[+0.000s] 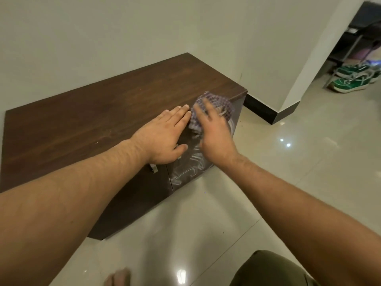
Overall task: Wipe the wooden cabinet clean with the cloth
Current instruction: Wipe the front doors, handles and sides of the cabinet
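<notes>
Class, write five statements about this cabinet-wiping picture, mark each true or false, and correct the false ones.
1. The left hand lies flat on top of the wooden cabinet. True.
2. The cloth is plain white. False: it is checked, in purplish tones.
3. The right hand presses the cloth at the cabinet's front right corner. True.
4. Red shoes stand on the cabinet. False: green shoes sit on the floor, far right.
5. Both hands hold the cloth. False: only the right hand is on it; the left hand's fingertips lie just beside it.
</notes>
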